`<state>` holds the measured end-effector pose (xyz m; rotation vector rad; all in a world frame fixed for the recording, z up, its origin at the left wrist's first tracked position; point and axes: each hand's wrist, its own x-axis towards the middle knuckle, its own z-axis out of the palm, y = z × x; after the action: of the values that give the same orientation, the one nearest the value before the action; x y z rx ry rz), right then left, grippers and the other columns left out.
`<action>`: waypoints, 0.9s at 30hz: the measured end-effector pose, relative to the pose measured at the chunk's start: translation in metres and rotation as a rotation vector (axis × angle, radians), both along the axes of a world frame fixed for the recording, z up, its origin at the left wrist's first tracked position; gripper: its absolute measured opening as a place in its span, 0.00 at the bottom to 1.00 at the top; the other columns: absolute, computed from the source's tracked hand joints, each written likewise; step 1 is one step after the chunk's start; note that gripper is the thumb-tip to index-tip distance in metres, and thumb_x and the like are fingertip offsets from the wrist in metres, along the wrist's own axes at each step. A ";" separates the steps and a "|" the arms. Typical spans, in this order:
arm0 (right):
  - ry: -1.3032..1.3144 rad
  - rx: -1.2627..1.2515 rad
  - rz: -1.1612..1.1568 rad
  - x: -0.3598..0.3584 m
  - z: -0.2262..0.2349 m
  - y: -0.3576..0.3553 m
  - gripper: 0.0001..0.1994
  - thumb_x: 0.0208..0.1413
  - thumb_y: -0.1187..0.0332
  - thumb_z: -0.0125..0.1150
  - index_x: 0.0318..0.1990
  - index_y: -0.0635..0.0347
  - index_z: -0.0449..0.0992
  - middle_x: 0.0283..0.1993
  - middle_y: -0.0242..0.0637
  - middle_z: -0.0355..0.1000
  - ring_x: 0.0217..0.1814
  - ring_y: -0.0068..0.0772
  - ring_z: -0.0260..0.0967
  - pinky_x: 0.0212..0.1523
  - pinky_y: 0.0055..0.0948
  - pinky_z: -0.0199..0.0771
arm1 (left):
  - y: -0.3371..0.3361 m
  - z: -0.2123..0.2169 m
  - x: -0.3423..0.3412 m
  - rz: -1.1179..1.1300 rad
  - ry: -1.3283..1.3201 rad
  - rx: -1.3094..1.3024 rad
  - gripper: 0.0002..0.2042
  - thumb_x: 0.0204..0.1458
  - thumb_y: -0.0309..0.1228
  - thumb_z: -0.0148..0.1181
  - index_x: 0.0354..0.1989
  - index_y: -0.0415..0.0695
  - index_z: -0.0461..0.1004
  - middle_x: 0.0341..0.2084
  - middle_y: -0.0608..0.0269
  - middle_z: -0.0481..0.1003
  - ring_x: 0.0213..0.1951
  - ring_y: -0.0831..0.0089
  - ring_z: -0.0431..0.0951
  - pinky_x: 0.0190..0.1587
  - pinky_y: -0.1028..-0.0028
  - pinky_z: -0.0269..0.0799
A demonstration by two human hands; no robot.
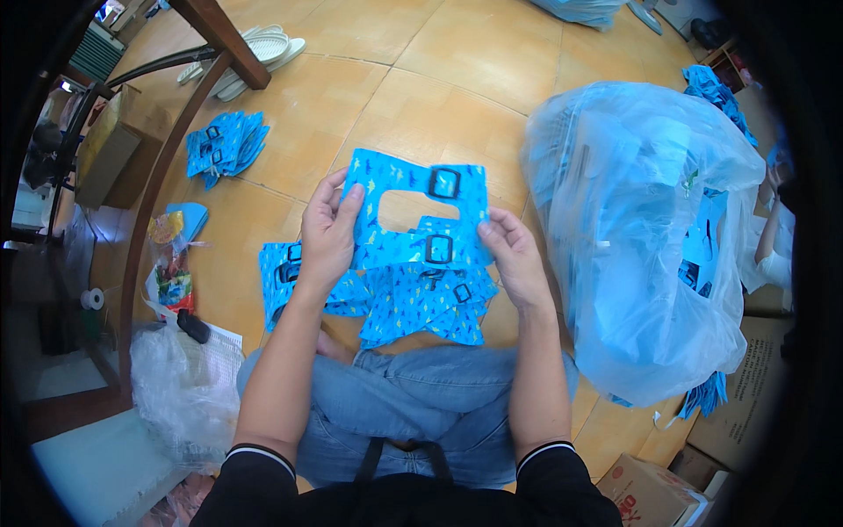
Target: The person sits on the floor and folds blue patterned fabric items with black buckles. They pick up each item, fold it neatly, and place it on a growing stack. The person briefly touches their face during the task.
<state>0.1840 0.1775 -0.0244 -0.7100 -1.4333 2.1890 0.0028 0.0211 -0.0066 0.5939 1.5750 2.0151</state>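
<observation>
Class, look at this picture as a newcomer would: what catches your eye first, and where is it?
First, the blue patterned piece with black buckles, held up at the centre between the left hand and the right hand. To the right bulges a big clear bag stuffed with more blue pieces. A small pile of them lies on the tiled floor at upper left.

I see a tan tiled floor [457, 79], a dark wooden table leg [224, 39] upper left, brown cardboard boxes [746, 413] at right.
</observation>
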 end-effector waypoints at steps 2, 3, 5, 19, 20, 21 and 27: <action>-0.009 -0.015 -0.015 -0.003 -0.002 -0.004 0.13 0.64 0.65 0.55 0.49 0.63 0.72 0.37 0.29 0.74 0.35 0.13 0.69 0.38 0.16 0.70 | -0.001 -0.002 0.000 0.019 0.167 -0.050 0.15 0.61 0.29 0.54 0.54 0.36 0.67 0.38 0.59 0.78 0.39 0.80 0.76 0.40 0.81 0.71; 0.011 -0.048 -0.020 -0.004 -0.003 -0.007 0.12 0.64 0.63 0.55 0.46 0.63 0.73 0.36 0.27 0.74 0.34 0.12 0.67 0.36 0.15 0.69 | -0.001 -0.002 0.002 0.047 0.279 -0.085 0.14 0.61 0.29 0.55 0.52 0.35 0.68 0.38 0.59 0.78 0.39 0.80 0.75 0.40 0.81 0.71; 0.033 -0.016 -0.043 -0.007 -0.004 -0.010 0.12 0.65 0.61 0.54 0.43 0.61 0.74 0.34 0.25 0.72 0.31 0.10 0.65 0.33 0.14 0.66 | -0.003 -0.002 0.003 0.101 0.328 -0.079 0.12 0.60 0.29 0.56 0.48 0.34 0.71 0.37 0.59 0.78 0.38 0.81 0.75 0.39 0.81 0.70; 0.120 -0.018 -0.029 -0.016 -0.009 -0.025 0.11 0.66 0.63 0.51 0.47 0.60 0.73 0.39 0.25 0.73 0.37 0.11 0.67 0.39 0.15 0.69 | 0.006 0.002 0.038 0.094 1.107 -0.281 0.20 0.48 0.32 0.66 0.50 0.41 0.74 0.49 0.52 0.74 0.47 0.57 0.76 0.46 0.66 0.73; 0.122 -0.056 0.015 -0.016 -0.009 -0.030 0.11 0.66 0.64 0.51 0.48 0.61 0.73 0.40 0.25 0.73 0.38 0.11 0.67 0.40 0.15 0.69 | 0.008 0.001 0.045 -0.002 1.016 -0.223 0.20 0.48 0.31 0.66 0.50 0.41 0.74 0.50 0.52 0.74 0.48 0.56 0.75 0.47 0.65 0.73; 0.139 -0.098 0.025 -0.018 -0.010 -0.035 0.12 0.66 0.65 0.51 0.50 0.61 0.73 0.43 0.25 0.73 0.42 0.12 0.67 0.42 0.17 0.69 | 0.009 0.000 0.049 0.006 0.963 -0.228 0.19 0.48 0.31 0.66 0.50 0.40 0.74 0.49 0.52 0.74 0.49 0.56 0.76 0.48 0.64 0.73; 0.131 -0.164 0.095 -0.014 -0.011 -0.041 0.13 0.66 0.66 0.51 0.52 0.61 0.72 0.45 0.25 0.73 0.44 0.12 0.66 0.46 0.19 0.68 | 0.009 -0.002 0.050 0.065 0.791 -0.178 0.13 0.52 0.28 0.63 0.45 0.37 0.77 0.40 0.51 0.78 0.41 0.57 0.80 0.44 0.67 0.76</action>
<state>0.1698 0.1364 -0.0357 -0.5507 -1.2577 2.3990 0.0529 0.0296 -0.0086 1.3947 2.1959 1.7376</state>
